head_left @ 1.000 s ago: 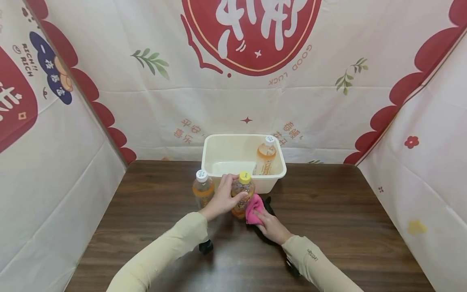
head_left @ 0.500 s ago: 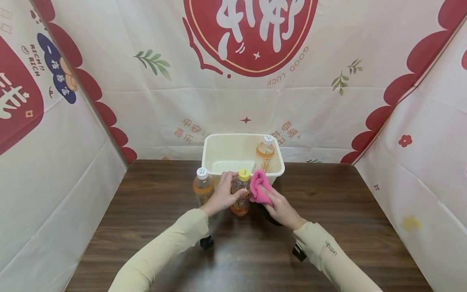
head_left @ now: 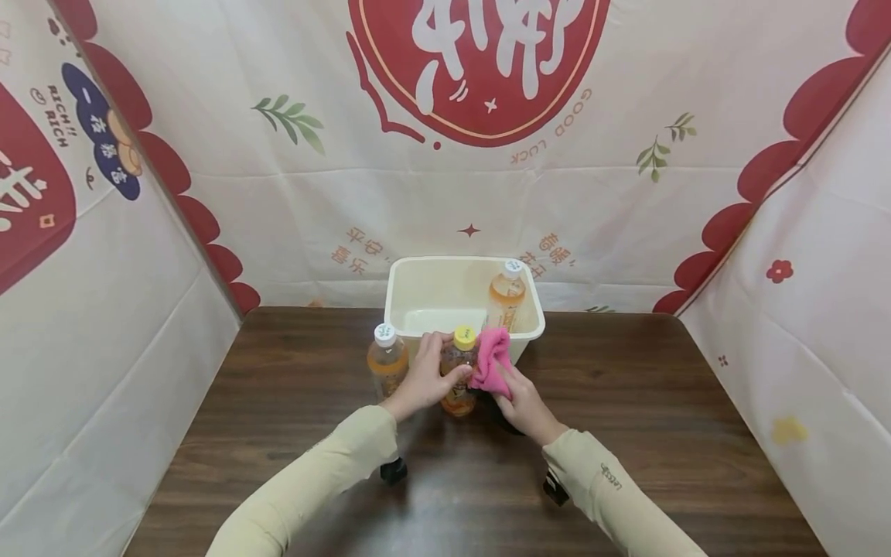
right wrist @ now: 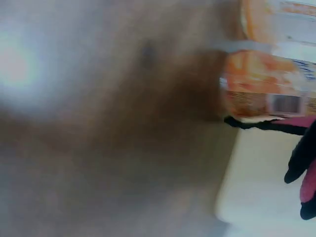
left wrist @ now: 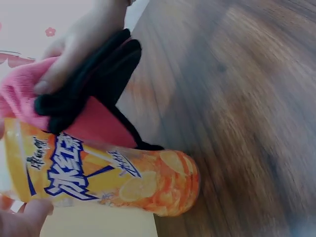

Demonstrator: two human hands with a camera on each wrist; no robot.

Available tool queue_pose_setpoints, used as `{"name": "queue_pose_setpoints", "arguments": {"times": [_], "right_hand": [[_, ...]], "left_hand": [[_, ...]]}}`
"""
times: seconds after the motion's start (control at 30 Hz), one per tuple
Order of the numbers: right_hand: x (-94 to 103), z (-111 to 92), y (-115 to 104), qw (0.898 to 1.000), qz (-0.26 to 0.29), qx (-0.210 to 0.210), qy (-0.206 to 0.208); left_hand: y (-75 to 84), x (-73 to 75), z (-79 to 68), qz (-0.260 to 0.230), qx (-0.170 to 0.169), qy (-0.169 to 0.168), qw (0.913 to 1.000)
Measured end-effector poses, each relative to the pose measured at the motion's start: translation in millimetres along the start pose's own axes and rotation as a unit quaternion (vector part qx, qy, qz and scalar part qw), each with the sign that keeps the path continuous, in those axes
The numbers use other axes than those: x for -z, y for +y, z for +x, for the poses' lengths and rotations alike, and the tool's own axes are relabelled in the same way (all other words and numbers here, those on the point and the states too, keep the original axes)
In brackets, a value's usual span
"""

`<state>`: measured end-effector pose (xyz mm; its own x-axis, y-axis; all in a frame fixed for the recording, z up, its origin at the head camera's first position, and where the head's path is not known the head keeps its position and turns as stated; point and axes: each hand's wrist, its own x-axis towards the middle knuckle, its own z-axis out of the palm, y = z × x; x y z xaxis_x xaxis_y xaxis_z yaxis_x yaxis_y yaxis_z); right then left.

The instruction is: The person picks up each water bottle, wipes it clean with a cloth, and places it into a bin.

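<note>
A yellow-capped bottle of iced tea [head_left: 459, 394] stands upright on the table just in front of the cream bin. My left hand [head_left: 428, 373] grips its upper part, thumb across the front. With my right hand [head_left: 525, 406] I hold a bunched pink cloth [head_left: 493, 360] with black edging against the bottle's right side. In the left wrist view the cloth [left wrist: 98, 118] lies along the bottle's orange label [left wrist: 98, 173]. The right wrist view shows the bottle's lower end [right wrist: 261, 81] and the cloth's black edge [right wrist: 301, 153]; the right hand is out of that view.
Left of my left hand stands a white-capped bottle [head_left: 387, 363]. Another white-capped bottle [head_left: 506, 298] is upright in the right part of the cream bin [head_left: 418, 267]. The brown table [head_left: 626, 418] meets printed cloth walls at the back and sides.
My right hand has taken the pink cloth up the bottle's side, then slightly back down and left. The left hand keeps its grip and the bottle stays in place.
</note>
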<state>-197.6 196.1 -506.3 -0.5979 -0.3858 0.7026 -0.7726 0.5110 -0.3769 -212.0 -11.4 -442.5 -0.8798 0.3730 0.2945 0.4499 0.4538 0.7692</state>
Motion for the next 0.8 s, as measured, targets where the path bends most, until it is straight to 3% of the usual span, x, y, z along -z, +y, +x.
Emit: {"name": "queue_pose_setpoints", "arguments": {"times": [0.07,0.13,0.23,0.33,0.6,0.8], "right_hand": [[-4.2,-13,3,1.0,-0.005,-0.01,-0.018],[-9.1,-28,6,0.997,-0.022,-0.017,-0.066],[-16.4,-47,10,0.989,-0.051,-0.027,-0.139],[-19.0,-55,12,0.982,-0.055,-0.044,-0.177],[-8.2,-55,2,0.979,-0.037,-0.084,-0.181],[10.5,-50,-4,0.987,-0.04,-0.07,-0.142]], "left_hand": [[0.6,0.4,1.0,0.004,0.007,-0.003,1.0],[1.7,0.7,1.3,0.007,0.011,-0.005,0.9999],[3.6,0.3,1.4,0.012,0.012,-0.009,0.9998],[4.5,-1.9,2.2,0.014,0.012,-0.01,0.9998],[17.6,-7.6,8.7,-0.023,0.094,0.012,0.9952],[19.9,2.5,11.6,-0.001,0.084,-0.047,0.9954]]}}
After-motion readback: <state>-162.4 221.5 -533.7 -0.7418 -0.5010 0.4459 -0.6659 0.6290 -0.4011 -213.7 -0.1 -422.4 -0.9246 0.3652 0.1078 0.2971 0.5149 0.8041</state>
